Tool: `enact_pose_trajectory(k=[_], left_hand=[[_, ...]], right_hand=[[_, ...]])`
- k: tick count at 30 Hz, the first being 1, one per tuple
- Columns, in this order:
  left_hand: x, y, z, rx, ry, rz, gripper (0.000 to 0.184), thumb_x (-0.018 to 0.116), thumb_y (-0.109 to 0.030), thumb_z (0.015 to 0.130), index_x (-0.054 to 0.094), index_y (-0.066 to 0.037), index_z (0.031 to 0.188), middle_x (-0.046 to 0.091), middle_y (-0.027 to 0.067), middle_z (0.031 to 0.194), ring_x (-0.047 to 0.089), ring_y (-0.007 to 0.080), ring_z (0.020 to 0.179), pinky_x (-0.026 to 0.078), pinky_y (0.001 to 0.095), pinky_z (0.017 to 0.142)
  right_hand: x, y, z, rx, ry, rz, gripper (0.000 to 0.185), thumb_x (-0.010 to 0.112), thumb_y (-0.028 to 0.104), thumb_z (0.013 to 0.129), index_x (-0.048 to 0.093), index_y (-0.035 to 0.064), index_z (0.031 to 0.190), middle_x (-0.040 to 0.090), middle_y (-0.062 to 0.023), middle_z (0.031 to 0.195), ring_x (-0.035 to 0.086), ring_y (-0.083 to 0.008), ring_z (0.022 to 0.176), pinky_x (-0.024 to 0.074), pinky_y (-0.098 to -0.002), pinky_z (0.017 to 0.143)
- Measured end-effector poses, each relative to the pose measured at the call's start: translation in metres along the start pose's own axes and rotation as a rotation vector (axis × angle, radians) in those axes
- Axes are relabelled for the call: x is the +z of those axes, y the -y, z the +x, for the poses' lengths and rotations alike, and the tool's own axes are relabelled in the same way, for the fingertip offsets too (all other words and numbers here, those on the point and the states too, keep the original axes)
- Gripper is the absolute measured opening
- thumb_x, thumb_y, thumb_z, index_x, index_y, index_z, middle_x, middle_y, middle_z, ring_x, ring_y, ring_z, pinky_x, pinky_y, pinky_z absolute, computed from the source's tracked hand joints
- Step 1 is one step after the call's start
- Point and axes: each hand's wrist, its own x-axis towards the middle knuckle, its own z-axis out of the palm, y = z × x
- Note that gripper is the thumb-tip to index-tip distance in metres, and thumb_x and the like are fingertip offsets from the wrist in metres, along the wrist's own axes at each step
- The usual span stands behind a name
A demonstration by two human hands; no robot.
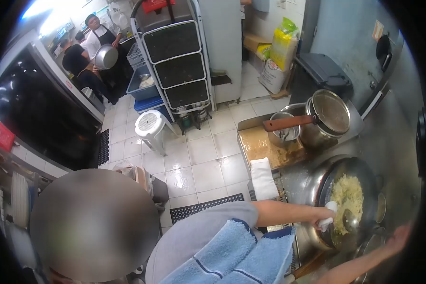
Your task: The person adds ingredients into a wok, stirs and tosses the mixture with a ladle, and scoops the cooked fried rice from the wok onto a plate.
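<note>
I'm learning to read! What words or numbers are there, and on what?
No words or numbers are clear enough to read.
White sack: red print, too blurred.
Yellow bag: markings, too blurred.
Door sticker: too small.
Door frame label: too small.

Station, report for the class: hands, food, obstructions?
Left hand gripping white cloth at wok's edge. Right hand beside wok, grip unclear. Yellow food inside, partly covered by metal utensil.
</note>
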Motion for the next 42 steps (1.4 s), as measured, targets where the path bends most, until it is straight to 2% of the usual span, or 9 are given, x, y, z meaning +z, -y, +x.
enact_pose_trajectory(k=[4, 6, 7, 8, 11, 28, 33, 37, 42], left_hand=[[-0.007, 0.010, 0.004, 0.042, 0.072, -0.136, 0.032, 0.062, -0.042, 0.080, 0.057, -0.016, 0.098, 0.059, 0.0021, 0.078, 0.059, 0.0177, 0.066, 0.048, 0.0356, 0.047], [-0.022, 0.022, 0.029, -0.023, 0.131, -0.034, 0.029, 0.062, -0.040, 0.081, 0.055, -0.018, 0.099, 0.057, 0.0024, 0.085, 0.057, 0.0172, 0.074, 0.052, 0.0365, 0.055], [-0.017, 0.013, 0.017, -0.081, 0.083, -0.054, 0.031, 0.062, -0.037, 0.080, 0.052, -0.019, 0.103, 0.055, 0.0032, 0.089, 0.056, 0.0178, 0.081, 0.052, 0.0361, 0.059], [-0.010, 0.000, 0.000, -0.064, 0.099, -0.036, 0.033, 0.061, -0.033, 0.079, 0.050, -0.019, 0.106, 0.054, 0.0032, 0.089, 0.056, 0.0182, 0.083, 0.052, 0.0365, 0.060], [-0.012, 0.004, 0.004, -0.089, 0.020, -0.042, 0.032, 0.058, -0.032, 0.080, 0.049, -0.018, 0.107, 0.057, 0.0024, 0.092, 0.060, 0.0191, 0.080, 0.051, 0.0367, 0.062], [-0.008, 0.004, 0.032, -0.163, -0.094, -0.047, 0.023, 0.058, -0.016, 0.081, 0.050, -0.014, 0.103, 0.055, 0.0060, 0.092, 0.058, 0.0207, 0.082, 0.051, 0.0430, 0.069], [0.021, 0.021, -0.142, -0.011, -0.097, -0.046, 0.034, 0.048, -0.015, 0.088, 0.041, -0.020, 0.121, 0.055, 0.0074, 0.100, 0.061, 0.0216, 0.078, 0.047, 0.0332, 0.049], [0.011, -0.003, -0.057, -0.110, 0.032, -0.144, 0.025, 0.050, -0.018, 0.087, 0.044, -0.017, 0.111, 0.058, 0.0047, 0.090, 0.059, 0.0215, 0.067, 0.048, 0.0330, 0.054], [0.012, 0.067, -0.095, 0.041, -0.077, -0.039, 0.041, 0.051, -0.016, 0.085, 0.040, -0.017, 0.125, 0.051, 0.0075, 0.109, 0.057, 0.0210, 0.092, 0.050, 0.0379, 0.063]], right_hand=[[-0.081, -0.087, -0.052, 0.050, -0.248, 0.120, 0.030, 0.051, 0.022, 0.090, 0.061, 0.0029, 0.111, 0.062, -0.0111, 0.104, 0.061, -0.0217, 0.087, 0.0504, -0.0327, 0.068], [-0.004, 0.000, -0.091, 0.072, -0.393, 0.184, 0.014, 0.063, 0.012, 0.083, 0.063, 0.0042, 0.094, 0.058, -0.0049, 0.076, 0.059, -0.0158, 0.070, 0.0478, -0.0272, 0.058], [-0.012, 0.026, -0.089, -0.035, 0.012, 0.325, 0.007, 0.066, 0.009, 0.081, 0.060, 0.0053, 0.084, 0.047, 0.0003, 0.059, 0.046, -0.0089, 0.049, 0.0351, -0.0225, 0.042], [0.014, 0.068, -0.105, -0.093, -0.087, 0.279, 0.009, 0.064, 0.006, 0.081, 0.057, 0.0075, 0.076, 0.036, 0.0030, 0.051, 0.032, -0.0049, 0.040, 0.0221, -0.0217, 0.036], [0.007, 0.026, -0.127, -0.188, -0.377, 0.266, 0.008, 0.064, 0.006, 0.081, 0.057, 0.0069, 0.087, 0.040, 0.0027, 0.052, 0.036, -0.0070, 0.041, 0.0273, -0.0213, 0.037], [0.104, 0.087, -0.131, -0.045, -0.305, 0.009, 0.019, 0.060, 0.001, 0.074, 0.046, 0.0093, 0.064, 0.039, 0.0043, 0.046, 0.033, -0.0046, 0.033, 0.0234, -0.0216, 0.031], [0.081, 0.078, -0.052, -0.045, -0.131, 0.160, 0.016, 0.059, 0.009, 0.071, 0.049, 0.0028, 0.060, 0.045, -0.0034, 0.049, 0.043, -0.0112, 0.044, 0.0333, -0.0289, 0.043], [0.089, 0.090, -0.138, -0.130, -0.196, -0.013, 0.023, 0.060, 0.009, 0.073, 0.042, 0.0098, 0.058, 0.040, 0.0021, 0.047, 0.036, -0.0097, 0.035, 0.0302, -0.0272, 0.037], [0.090, 0.073, -0.076, -0.117, -0.183, 0.026, 0.021, 0.058, 0.007, 0.074, 0.044, 0.0078, 0.059, 0.040, 0.0020, 0.045, 0.038, -0.0095, 0.035, 0.0285, -0.0265, 0.035]])
